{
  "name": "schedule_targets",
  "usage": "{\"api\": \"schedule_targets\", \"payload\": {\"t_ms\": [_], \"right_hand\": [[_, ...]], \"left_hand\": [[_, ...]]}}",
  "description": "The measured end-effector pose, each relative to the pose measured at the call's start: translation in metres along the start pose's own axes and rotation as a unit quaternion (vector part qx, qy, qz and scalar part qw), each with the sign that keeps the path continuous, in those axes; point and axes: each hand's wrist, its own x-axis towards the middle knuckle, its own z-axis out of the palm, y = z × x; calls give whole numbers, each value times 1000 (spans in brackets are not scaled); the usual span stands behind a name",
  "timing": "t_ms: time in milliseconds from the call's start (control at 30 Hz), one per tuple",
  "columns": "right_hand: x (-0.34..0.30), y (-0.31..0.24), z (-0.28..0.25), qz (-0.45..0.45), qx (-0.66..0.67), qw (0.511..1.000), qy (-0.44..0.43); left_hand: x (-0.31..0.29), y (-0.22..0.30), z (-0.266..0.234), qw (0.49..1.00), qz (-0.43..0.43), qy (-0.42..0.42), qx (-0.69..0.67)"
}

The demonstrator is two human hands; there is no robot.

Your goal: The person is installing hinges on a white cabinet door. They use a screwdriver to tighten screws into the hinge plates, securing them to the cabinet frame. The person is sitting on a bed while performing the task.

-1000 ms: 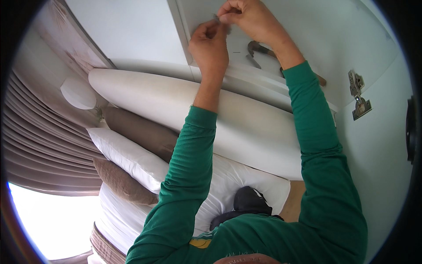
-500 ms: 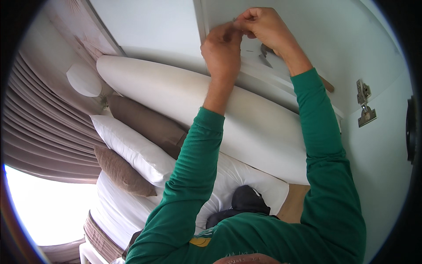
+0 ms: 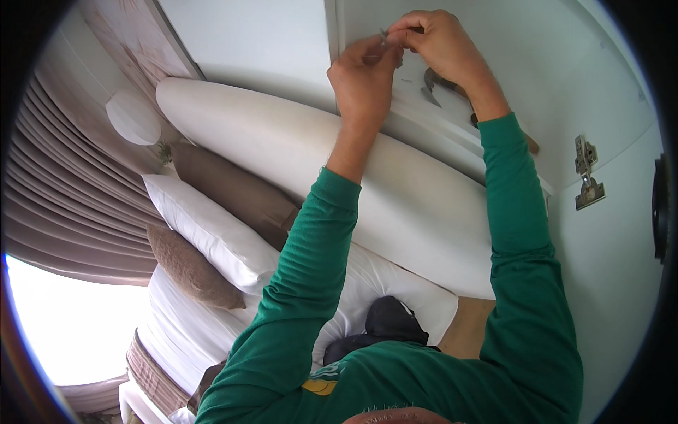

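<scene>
Both hands are raised inside a white cabinet and meet at their fingertips. My left hand is closed in a pinch, its thumb and forefinger pressed together. My right hand reaches over from the right, also pinching. Between the fingertips shows a tiny grey piece, too small to name. Below my right wrist a claw hammer lies on the cabinet's white ledge, partly hidden by my forearm; the end of its wooden handle shows past my sleeve. A thin, short metal bit lies beside the hammer's head.
At the right the cabinet door carries a metal hinge. Below the cabinet runs a long cream padded headboard. A bed with white and brown pillows and a black cloth item lies beneath. Pleated curtains hang at the left.
Both hands have shifted slightly to the right in the view, still meeting in a pinch. More of the hammer and of the grey piece now shows.
</scene>
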Motion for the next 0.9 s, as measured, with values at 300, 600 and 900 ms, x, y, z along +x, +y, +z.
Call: {"api": "schedule_targets", "payload": {"t_ms": [300,600,900], "right_hand": [[-4,-32,-20,-70,-72,994,-37],[-6,-29,-14,-36,-134,989,-55],[-7,-1,16,-2,-85,996,-11]], "left_hand": [[-2,1,-2,1000,-14,-13,-14],[2,-4,0,997,2,-20,70],[-5,-10,-2,973,88,65,201]]}}
